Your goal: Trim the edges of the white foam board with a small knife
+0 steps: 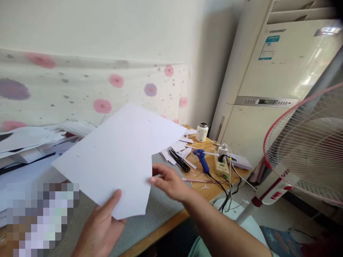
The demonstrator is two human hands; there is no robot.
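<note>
Above the worktop (pixel 166 228), the left hand (pixel 100 228) pinches a white sheet (pixel 118 157) by its lower edge, holding it tilted up. The right hand (pixel 170 184) rests open-fingered at the sheet's right edge, seemingly touching it, near a blue glue gun (pixel 201 160).

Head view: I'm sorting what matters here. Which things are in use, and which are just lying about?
In use:
white sheet, pinched by the left hand
right hand, at the sheet's edge

Lying about:
glue gun
power strip
paper scraps
black pen
white jar
fan
</note>
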